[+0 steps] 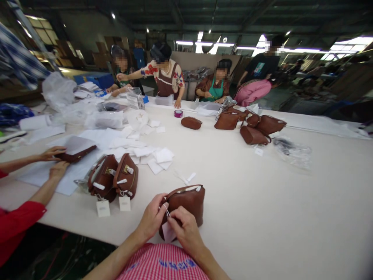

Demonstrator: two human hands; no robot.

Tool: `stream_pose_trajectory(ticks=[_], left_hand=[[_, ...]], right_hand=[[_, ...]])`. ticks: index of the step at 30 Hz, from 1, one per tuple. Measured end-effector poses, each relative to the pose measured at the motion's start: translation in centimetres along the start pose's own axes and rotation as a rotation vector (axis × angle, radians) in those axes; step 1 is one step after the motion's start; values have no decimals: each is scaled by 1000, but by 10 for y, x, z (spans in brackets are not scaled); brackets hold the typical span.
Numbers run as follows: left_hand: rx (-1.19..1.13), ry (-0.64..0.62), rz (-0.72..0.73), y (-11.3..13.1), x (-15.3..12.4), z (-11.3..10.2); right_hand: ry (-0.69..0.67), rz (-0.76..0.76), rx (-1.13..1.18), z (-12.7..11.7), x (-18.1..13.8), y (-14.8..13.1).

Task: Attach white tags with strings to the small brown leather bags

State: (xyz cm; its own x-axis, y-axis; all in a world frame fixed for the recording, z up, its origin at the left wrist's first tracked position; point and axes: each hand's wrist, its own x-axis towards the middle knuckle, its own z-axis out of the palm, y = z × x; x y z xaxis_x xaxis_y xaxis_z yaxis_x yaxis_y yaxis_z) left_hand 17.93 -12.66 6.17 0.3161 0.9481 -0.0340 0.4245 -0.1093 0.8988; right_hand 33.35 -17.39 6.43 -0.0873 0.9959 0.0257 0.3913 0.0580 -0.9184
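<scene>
A brown leather handbag (188, 200) stands upright at the near edge of the white table (262, 202), right in front of me. My left hand (152, 218) and my right hand (184, 228) meet at its near left side. Both pinch a thin white string (166, 210) that carries a pale hang tag (168, 232) hanging below the bag. The fingers of both hands are closed on that string. Two more brown bags (113, 179) with white tags stand side by side to my left.
A person in red sleeves at the left handles a dark brown piece (76, 152) on white paper. Loose white paper squares (145, 149) lie mid-table. Several brown bags (250, 124) and a purple tape roll (178, 113) sit farther off, where other people work.
</scene>
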Motion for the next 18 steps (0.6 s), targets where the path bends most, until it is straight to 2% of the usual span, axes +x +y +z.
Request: stream_pose_trajectory(ticks=[3,7,10,13,18], left_hand=[[137,29,130,-1,-2,-2],[390,30,362,5,-1,-7],[476,-102,426,13,0,-8],[360,-275,277,20,1,-8],[1,-269,-91,22,7,-8]], right_hand=[[24,34,259,-7,-1,2],[-73,230,566,-8,-1,17],[-58,234,588,-8,1,27],[-63,207,619,-11,8,32],[-191,247,719,-12,24,33]])
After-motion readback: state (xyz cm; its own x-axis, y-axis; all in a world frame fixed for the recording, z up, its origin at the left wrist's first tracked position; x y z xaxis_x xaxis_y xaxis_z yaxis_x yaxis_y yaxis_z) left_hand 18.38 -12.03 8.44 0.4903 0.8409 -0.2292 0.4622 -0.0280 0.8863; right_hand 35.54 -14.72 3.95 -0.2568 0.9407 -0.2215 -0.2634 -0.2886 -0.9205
